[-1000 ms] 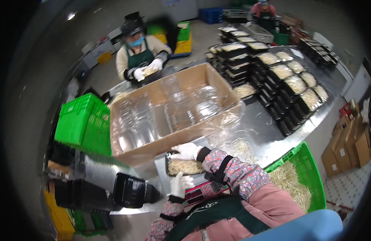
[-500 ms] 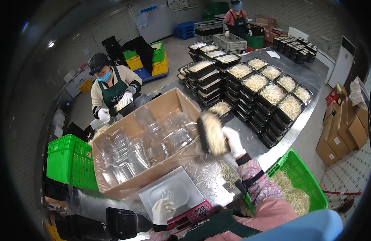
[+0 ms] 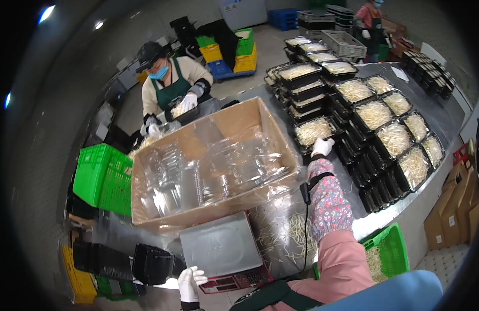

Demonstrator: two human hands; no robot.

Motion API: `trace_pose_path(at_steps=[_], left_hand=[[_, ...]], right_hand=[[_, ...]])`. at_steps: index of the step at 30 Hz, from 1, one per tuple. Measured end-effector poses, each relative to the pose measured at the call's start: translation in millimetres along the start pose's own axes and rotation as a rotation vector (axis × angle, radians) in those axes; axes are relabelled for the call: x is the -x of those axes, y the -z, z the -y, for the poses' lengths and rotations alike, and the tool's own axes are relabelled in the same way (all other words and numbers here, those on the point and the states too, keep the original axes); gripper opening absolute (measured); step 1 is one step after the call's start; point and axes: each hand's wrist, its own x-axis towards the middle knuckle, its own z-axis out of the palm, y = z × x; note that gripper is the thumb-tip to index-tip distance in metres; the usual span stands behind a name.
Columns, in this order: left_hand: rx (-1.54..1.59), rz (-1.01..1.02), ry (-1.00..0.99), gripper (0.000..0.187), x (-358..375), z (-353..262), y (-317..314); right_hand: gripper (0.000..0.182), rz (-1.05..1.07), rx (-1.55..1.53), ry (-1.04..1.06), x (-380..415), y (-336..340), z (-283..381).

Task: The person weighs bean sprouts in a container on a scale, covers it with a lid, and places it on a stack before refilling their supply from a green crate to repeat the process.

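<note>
Sprout tray [image 3: 313,130], sitting just past the fingers of the right hand [image 3: 322,147], hiding part of its near rim beneath them. Touching there, but showing too little to tell pinching from resting. Spreading loosely at the left hand [image 3: 190,283], just beside the scale [image 3: 218,246]; cutting off past the wrist.

At three o'clock, the right hand [image 3: 322,147] touches a black tray of bean sprouts [image 3: 314,130]. At seven o'clock, the left hand [image 3: 191,283] hovers beside a digital scale [image 3: 219,244].
</note>
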Motion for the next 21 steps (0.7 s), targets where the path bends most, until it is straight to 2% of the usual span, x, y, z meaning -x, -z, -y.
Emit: trace_pose_path(at_steps=[1, 3, 5, 6, 7, 8, 9, 11, 13, 14, 15, 17, 19, 20, 21], left_hand=[[0.026, -0.005, -0.010, 0.029, 4, -1, 3], [0.034, -0.030, -0.030, 0.029, 7, -1, 13], [0.075, -0.085, -0.092, 0.029, 10, -6, 20], [0.034, -0.158, -0.145, 0.028, 10, -11, 23], [0.151, -0.187, -0.205, 0.026, 1, -10, 37], [0.075, -0.198, -0.160, 0.029, 18, -1, 66], [-0.367, -0.411, -0.540, 0.034, -16, 0, 87], [-0.674, -0.670, -0.701, 0.048, -18, -28, 100], [-0.989, -0.832, -0.804, 0.058, -28, -39, 138], [-1.150, -0.884, -0.791, 0.061, -33, -43, 161], [-1.267, -0.985, -0.622, 0.065, -34, -48, 169], [-1.313, -0.930, -0.542, 0.062, -46, -43, 198], [-1.182, -0.598, -0.576, 0.054, -74, -19, 244], [-1.217, -0.485, -0.534, 0.044, -90, -2, 263], [-1.389, -0.435, -0.405, 0.042, -88, -5, 253]], right_hand=[[0.045, -0.035, 0.027, 0.026, -7, -5, -9], [0.036, 0.063, -0.308, -0.050, -52, -40, -73], [0.035, 0.311, -0.442, -0.348, 5, 19, 3], [0.038, 0.329, -0.487, -0.392, 10, 22, 3], [0.042, 0.340, -0.519, -0.445, 5, 28, -8], [0.045, 0.367, -0.606, -0.489, 1, 37, -19], [0.049, 0.389, -0.693, -0.535, 1, 37, -31], [0.057, 0.300, -0.742, -0.507, 35, 68, -11], [0.061, 0.383, -0.821, -0.464, 49, 91, -17], [0.059, 0.372, -0.818, -0.465, 59, 105, -16], [0.058, 0.364, -0.823, -0.459, 72, 116, -10], [0.054, 0.309, -0.815, -0.442, 91, 136, -8], [0.051, 0.259, -0.773, -0.402, 114, 158, -2], [0.050, 0.247, -0.765, -0.378, 123, 168, -4], [0.029, 0.164, -0.817, -0.382, 130, 176, -7]])
